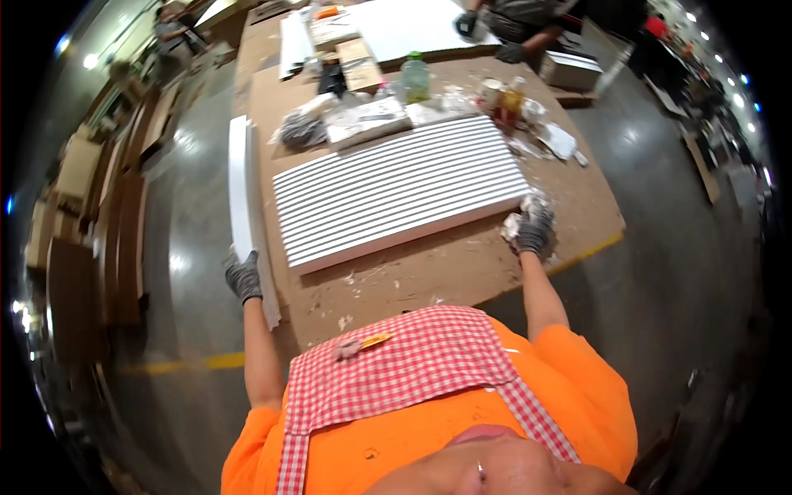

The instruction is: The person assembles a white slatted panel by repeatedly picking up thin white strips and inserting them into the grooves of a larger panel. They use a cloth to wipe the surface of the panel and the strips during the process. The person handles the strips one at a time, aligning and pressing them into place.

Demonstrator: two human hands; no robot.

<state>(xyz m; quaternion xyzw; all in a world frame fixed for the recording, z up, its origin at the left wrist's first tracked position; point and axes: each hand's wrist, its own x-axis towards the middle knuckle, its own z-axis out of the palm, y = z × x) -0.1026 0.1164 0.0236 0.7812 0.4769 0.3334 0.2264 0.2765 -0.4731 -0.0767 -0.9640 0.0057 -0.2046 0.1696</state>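
Note:
My left hand (243,277), in a grey knit glove, is closed round the near end of a long white strip (239,186) at the worktable's left edge. In front of me lies a wide block of white slats (400,190), set side by side with dark lines between them. At its near right corner my right hand (535,233), gloved the same way, grips a crumpled white rag (511,226). Part of the rag bunches up beyond the fingers, close to the slats' ends.
Behind the slats stand a green-capped bottle (415,78), an amber bottle (510,103), a grey rag bundle (304,130) and white blocks (369,122). A co-worker's gloved hand (511,54) rests at the table's far side. Brown boards (124,223) stand along the left.

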